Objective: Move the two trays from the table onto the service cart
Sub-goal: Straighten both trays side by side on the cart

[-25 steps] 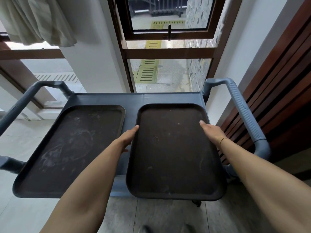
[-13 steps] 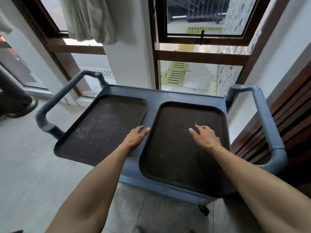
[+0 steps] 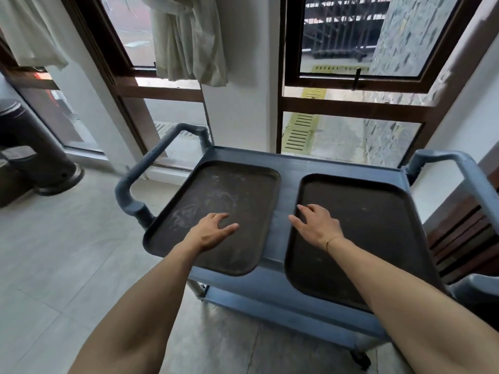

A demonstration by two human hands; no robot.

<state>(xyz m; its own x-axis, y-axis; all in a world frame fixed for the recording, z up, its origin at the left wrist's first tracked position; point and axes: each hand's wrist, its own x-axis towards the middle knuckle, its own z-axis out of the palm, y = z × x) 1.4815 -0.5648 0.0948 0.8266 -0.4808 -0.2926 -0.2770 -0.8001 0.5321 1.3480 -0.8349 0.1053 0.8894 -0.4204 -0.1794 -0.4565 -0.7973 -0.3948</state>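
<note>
Now we count two dark trays side by side on the top shelf of the blue service cart (image 3: 286, 166), a bare strip of shelf between them. Our left hand (image 3: 209, 232) hovers spread and empty over the left tray (image 3: 243, 190); our right hand (image 3: 317, 225), equally slack, hangs at the right tray's (image 3: 378, 211) inner rim, both near edges overhanging the shelf front.

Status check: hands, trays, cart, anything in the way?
Left hand open over the left tray; right hand open over the right tray. Both trays flat, side by side on the service cart. Nothing blocking.
</note>
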